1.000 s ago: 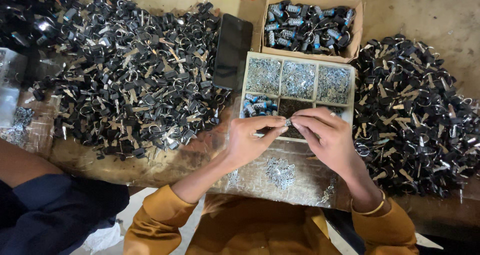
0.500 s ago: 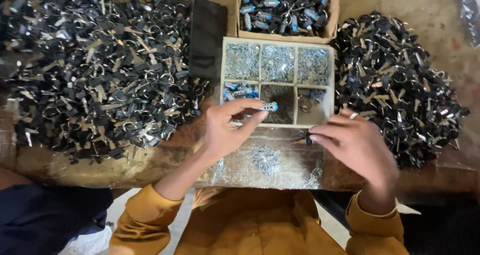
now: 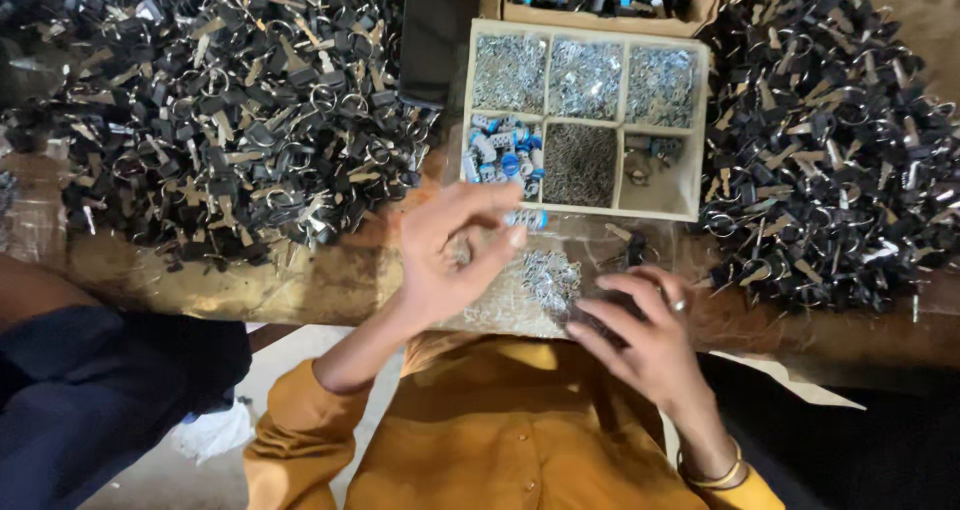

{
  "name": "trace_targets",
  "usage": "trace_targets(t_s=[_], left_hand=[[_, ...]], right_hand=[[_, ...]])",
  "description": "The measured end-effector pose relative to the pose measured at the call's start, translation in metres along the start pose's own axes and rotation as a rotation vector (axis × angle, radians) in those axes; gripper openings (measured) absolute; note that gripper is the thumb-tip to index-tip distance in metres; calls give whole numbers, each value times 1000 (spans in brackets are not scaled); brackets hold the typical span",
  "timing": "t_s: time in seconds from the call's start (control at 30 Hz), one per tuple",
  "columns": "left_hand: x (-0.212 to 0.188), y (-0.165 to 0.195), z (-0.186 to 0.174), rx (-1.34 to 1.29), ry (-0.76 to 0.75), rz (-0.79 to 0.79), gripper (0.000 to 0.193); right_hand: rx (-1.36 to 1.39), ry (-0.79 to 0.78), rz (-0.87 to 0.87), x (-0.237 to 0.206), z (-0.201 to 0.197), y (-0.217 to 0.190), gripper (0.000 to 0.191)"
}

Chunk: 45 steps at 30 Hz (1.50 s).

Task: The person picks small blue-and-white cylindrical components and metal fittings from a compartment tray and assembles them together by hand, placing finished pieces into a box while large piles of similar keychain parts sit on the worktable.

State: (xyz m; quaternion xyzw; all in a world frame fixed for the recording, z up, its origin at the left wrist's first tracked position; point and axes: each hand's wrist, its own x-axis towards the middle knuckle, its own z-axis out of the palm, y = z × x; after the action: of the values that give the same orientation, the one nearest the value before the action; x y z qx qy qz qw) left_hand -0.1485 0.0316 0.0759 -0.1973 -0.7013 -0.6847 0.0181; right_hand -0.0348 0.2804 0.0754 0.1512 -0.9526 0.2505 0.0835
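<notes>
Pinching a small blue-capped cylinder point(image 3: 526, 218) at its fingertips, the left hand point(image 3: 455, 255) hovers at frame centre, just below the divided tray point(image 3: 703, 130). A loose pinch could drop the cylinder into the silvery bits point(image 3: 545, 275) beneath. Lower right of centre, the right hand point(image 3: 640, 335) has its fingers closed on a dark part point(image 3: 612, 307). Farther up, black heaps point(image 3: 220, 110) crowd the surface point(image 3: 200, 280); a brushing sleeve might spill them.
</notes>
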Motion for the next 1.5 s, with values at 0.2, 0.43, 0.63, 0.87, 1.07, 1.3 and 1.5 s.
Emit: trace_targets(t_s=[0.2, 0.43, 0.63, 0.87, 1.07, 1.3, 1.5], left_hand=[[-65, 5, -3, 121, 5, -55, 25], [-131, -7, 25, -25, -28, -451, 26], [-152, -26, 49, -69, -30, -496, 26], [-156, -36, 59, -41, 53, -273, 25], [-159, -41, 63, 20, 68, -310, 25], [-157, -38, 61, 104, 43, -231, 27], [-153, -34, 58, 249, 25, -16, 24]], right_hand=[[0, 23, 8, -24, 14, -12, 48], [19, 79, 35, -48, 21, -1, 47], [23, 138, -102, -60, 26, 4, 28], [286, 187, 136, -48, 34, -18, 22], [467, 205, 199, -30, 37, -36, 20], [662, 189, 428, -31, 47, -38, 24], [324, 23, 259, -34, 37, -30, 25]])
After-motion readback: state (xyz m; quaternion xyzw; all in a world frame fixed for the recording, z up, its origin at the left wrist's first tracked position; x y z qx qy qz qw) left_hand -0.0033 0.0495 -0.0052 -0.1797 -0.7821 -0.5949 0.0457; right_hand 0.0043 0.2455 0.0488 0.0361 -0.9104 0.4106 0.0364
